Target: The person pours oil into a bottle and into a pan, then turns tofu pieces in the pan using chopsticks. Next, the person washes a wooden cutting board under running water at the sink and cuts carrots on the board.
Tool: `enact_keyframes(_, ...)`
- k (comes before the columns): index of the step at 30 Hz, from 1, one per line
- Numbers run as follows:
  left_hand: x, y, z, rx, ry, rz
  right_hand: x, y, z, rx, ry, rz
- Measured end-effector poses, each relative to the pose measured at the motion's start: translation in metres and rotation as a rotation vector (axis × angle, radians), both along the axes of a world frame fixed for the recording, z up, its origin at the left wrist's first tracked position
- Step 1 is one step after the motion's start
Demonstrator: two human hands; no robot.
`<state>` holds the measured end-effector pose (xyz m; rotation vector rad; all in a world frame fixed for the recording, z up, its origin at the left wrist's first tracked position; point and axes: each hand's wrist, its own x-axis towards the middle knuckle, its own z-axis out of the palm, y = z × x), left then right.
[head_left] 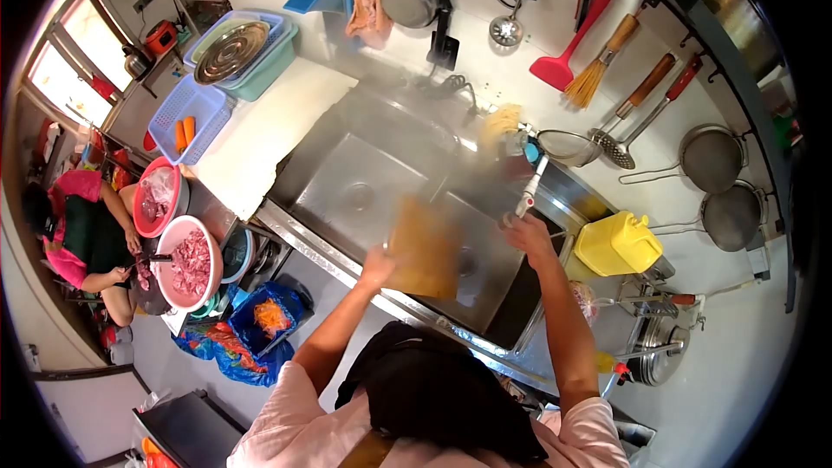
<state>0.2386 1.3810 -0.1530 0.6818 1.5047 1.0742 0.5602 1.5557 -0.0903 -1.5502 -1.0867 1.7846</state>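
My left hand [378, 267] is closed on the near-left edge of a yellowish-brown wooden board [425, 250], a cutting board by its look. The board is smeared by motion and hangs over the stainless steel double sink [334, 175]. On the right, my right hand [527, 236] has its fingers closed at the lower end of a white tap [532, 189]. Whitish haze covers the back of the sink and blurs what lies behind it. A mesh strainer [568, 147] is just beyond the tap.
A yellow jug [617, 244] stands right of the sink. Ladles, a red spatula [568, 52] and strainers hang on the wall. At left, a co-worker [87, 225] sits cutting meat beside a pink basin [189, 264] of meat pieces. Blue baskets [186, 113] stand beyond a white board [277, 126].
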Motion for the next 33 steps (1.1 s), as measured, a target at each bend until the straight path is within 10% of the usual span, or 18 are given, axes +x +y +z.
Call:
enact_keyframes(17,-0.021,-0.139,-0.06,0.04,-0.856,0.568,-0.01,-0.097,-0.043,-0.107,0.005,0.119)
enact_keyframes(33,0.026,-0.155,-0.153,-0.099,-0.549,0.941,0.049,-0.174,-0.07,-0.14,0.054,0.021)
